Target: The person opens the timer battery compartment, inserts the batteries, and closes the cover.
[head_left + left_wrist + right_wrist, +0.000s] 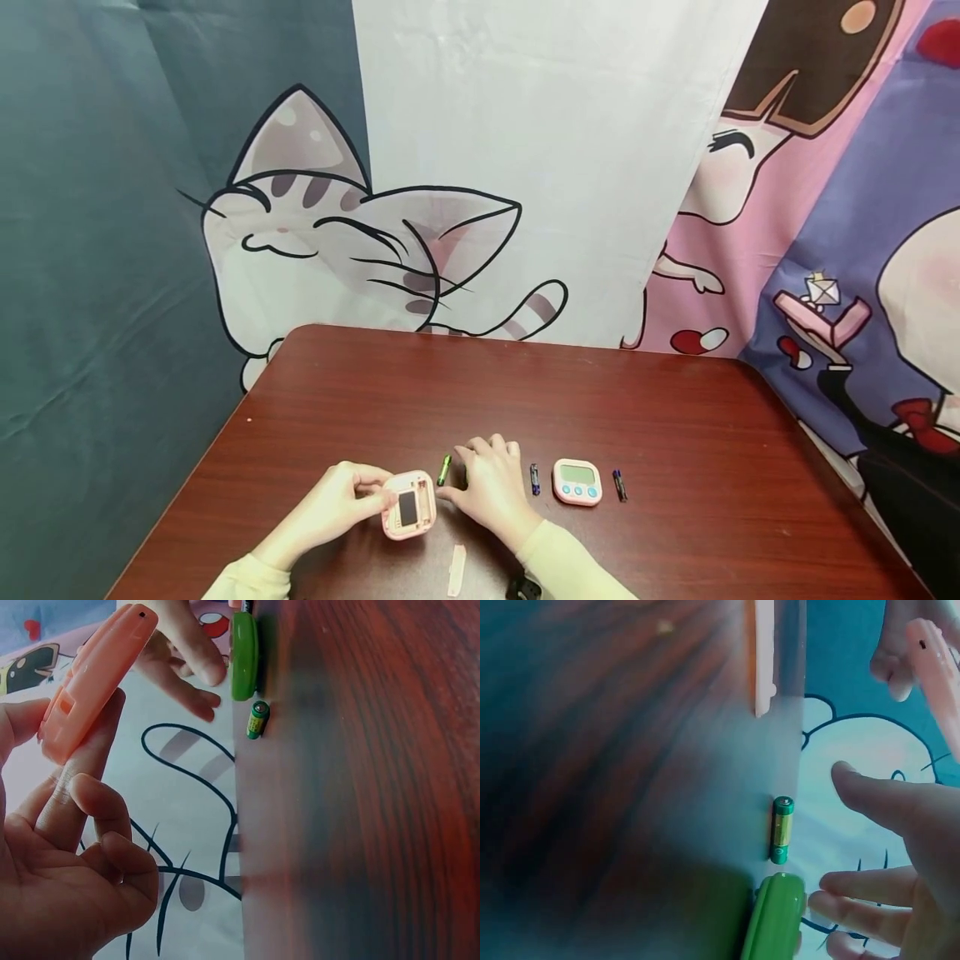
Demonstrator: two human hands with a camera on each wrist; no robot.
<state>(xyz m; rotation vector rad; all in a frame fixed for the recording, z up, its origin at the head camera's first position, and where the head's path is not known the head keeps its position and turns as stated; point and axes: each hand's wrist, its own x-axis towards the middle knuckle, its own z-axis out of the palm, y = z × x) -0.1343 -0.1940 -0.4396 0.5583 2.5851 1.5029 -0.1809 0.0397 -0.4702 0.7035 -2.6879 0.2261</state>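
Note:
My left hand grips a small pink digital timer between thumb and fingers, its back turned up and its battery slot uncovered. The timer's edge faces the camera in the left wrist view. Over the table, my right hand reaches with fingers spread and nothing between them. Beneath and beside it is a green rounded casing, mostly hidden in the head view. A green battery lies between the two hands; in the right wrist view the battery is near the thumb, apart from it.
A pale pink strip-like cover lies near the front edge. Right of my right hand are a dark battery, a second pink timer with its screen up, and another battery. A printed cloth hangs behind the brown table.

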